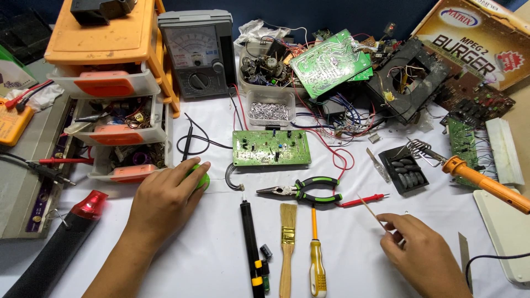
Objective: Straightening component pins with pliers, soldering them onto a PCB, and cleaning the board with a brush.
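Note:
My left hand [165, 198] rests on top of a small green round object [203, 179] on the white table cover, covering most of it. My right hand [422, 251] is at the lower right, its fingers pinched on a thin pale stick [369, 211] that points up and left. Between the hands lie a black pen-shaped tool [250, 243], a small paint brush [286, 243], a yellow-handled screwdriver [316, 259] and green-and-black pliers [303, 190]. A green circuit board [270, 147] lies flat just beyond them.
An orange and white drawer unit [116, 99] stands at the back left beside a grey analog meter [199, 52]. An orange soldering iron [486, 185] rests at right. Boards, wires and a tub of metal parts [270, 110] crowd the back. A red probe [364, 200] lies near the pliers.

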